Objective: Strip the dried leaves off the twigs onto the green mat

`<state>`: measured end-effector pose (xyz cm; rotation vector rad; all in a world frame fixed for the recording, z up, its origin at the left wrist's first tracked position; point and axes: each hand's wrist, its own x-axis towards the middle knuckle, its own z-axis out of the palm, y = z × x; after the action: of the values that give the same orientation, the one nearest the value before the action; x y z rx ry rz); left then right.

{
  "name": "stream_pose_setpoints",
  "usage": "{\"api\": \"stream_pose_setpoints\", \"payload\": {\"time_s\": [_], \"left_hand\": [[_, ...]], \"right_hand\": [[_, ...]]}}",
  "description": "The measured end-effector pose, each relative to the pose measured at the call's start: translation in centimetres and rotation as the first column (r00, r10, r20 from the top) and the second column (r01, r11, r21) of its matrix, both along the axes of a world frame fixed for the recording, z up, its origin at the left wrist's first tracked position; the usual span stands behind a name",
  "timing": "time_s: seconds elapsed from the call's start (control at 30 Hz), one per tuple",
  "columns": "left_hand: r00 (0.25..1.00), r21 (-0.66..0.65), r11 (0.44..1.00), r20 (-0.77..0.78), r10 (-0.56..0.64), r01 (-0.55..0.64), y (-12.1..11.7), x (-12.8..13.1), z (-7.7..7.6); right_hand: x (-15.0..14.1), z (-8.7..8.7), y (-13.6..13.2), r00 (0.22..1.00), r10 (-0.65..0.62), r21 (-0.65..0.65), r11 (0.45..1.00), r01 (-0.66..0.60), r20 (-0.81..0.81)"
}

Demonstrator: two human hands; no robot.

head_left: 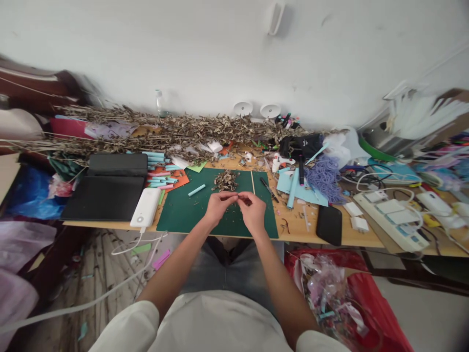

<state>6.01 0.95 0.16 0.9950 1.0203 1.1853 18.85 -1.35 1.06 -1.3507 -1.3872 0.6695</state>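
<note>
Over the green cutting mat [176, 210], my left hand [220, 204] and my right hand [252, 206] meet at their fingertips. Both have thumb and fingers pinched together; whatever sits between them is too small to make out. Just beyond the fingers lies a small heap of dried brown leaves [225, 180]. A light blue paper tube [197, 190] rests on the mat to the left. On the right side of the mat are a thin pale stick [252, 182] and a black pen [269, 189].
Bundles of dried stalks [205, 128] run along the wall. Left stand a black tablet case [106, 195], a white power bank [145, 208] and several rolled paper tubes [161, 181]. Right are purple yarn [324, 178], a black phone [329, 225] and a power strip [392, 222]. A red bag [377, 308] sits below.
</note>
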Motion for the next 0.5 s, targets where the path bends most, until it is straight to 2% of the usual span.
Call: {"api": "stream_pose_setpoints", "payload": {"time_s": [0.13,0.33,0.5], "left_hand": [[0.999,-0.057,0.998,0.032,-0.037,0.038,0.44,-0.27,0.06],[0.987,-0.129,0.991,0.162,-0.007,0.028,0.60,-0.09,-0.28],[0.998,-0.071,0.997,0.065,-0.020,0.025,0.31,0.08,-0.44]], "right_hand": [[0.10,-0.20,-0.17,0.997,-0.012,0.028,1.000,0.010,0.070],[0.17,-0.42,-0.49,1.000,-0.016,0.044,0.999,0.015,0.008],[0.46,-0.36,-0.17,1.000,-0.006,0.003,1.000,0.006,-0.005]]}}
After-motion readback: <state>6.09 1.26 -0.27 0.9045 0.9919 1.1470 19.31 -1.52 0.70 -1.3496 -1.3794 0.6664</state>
